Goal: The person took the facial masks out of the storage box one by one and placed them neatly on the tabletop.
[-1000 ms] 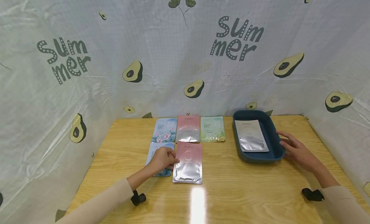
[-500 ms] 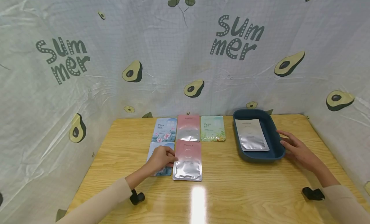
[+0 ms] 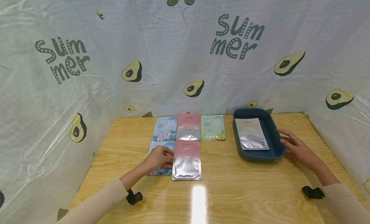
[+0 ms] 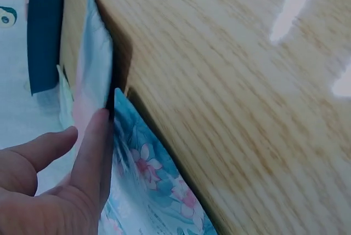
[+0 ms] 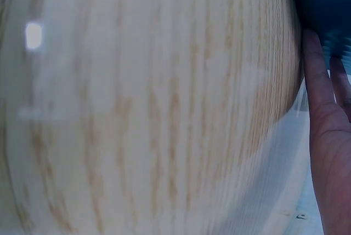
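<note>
In the head view my left hand (image 3: 159,157) lies over the front blue lotus-print sachet (image 3: 160,171), its fingers at the left edge of the front pink-and-silver sachet (image 3: 186,161). The left wrist view shows those fingers straight, with a fingertip at the edge of the pink sachet (image 4: 88,92) and the thumb apart from them. Beneath is the blue sachet (image 4: 148,164). My right hand (image 3: 299,151) rests its extended fingers on the right wall of a dark blue tray (image 3: 276,137). Inside the tray lies a white-and-silver sachet (image 3: 252,134).
Behind the front sachets lie another blue sachet (image 3: 164,129), another pink one (image 3: 188,127) and a green one (image 3: 213,127), in a row along the back of the wooden table (image 3: 231,188). A printed cloth (image 3: 162,57) hangs behind and at both sides.
The front pink sachet has shifted slightly left and away from me, nearer the blue one. My left hand has drawn a little left. The right hand stays at the tray.
</note>
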Demonstrator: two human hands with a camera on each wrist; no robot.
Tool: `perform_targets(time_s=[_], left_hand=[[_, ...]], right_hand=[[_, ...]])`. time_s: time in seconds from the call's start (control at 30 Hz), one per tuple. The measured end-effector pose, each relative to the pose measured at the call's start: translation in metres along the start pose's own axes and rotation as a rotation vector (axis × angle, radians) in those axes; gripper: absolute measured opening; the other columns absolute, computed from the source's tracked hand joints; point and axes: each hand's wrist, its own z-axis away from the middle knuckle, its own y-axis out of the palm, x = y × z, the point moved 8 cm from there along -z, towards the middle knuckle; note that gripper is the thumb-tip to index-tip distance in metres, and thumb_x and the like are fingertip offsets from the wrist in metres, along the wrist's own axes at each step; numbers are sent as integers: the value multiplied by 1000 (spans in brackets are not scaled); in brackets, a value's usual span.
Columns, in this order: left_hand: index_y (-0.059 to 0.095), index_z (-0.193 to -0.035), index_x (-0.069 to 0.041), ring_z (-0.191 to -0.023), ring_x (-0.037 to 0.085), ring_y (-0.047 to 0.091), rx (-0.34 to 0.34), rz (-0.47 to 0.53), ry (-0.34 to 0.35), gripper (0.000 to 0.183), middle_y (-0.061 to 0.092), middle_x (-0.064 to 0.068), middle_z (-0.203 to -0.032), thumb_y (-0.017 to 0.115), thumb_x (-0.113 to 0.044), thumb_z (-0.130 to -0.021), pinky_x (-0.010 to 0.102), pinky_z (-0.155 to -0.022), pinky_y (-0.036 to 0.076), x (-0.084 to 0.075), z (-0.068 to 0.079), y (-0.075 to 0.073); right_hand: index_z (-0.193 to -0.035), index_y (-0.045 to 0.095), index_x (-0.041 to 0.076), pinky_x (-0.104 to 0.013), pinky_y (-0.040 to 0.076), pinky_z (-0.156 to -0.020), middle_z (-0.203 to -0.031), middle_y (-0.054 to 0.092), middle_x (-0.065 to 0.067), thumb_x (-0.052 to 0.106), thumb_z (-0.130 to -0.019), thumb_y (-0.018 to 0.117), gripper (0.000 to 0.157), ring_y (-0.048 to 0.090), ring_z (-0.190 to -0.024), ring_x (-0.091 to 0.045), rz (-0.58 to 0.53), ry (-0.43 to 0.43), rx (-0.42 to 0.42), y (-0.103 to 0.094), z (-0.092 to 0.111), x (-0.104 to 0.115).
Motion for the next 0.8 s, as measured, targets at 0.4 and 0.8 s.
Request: perform_targets(time_s=[0.4, 0.8], left_hand=[[48, -136, 20, -106, 39, 69, 107, 100, -44, 37, 60, 34, -127, 47, 1, -105, 43, -85, 61, 0, 8, -1], [48, -138, 19, -114, 40, 66, 85, 51, -9, 38, 59, 34, -132, 49, -2, -106, 43, -88, 60, -8, 11, 0]], right_hand=[[-164, 19, 17, -18, 55, -86, -137, 42, 17, 17, -112, 39, 55, 55, -117, 10, -36, -26, 21, 2, -1, 1], [-164, 19, 18, -18, 55, -86, -136, 41, 19, 18, -113, 39, 55, 54, -116, 12, -27, -24, 15, 2, -2, -2]])
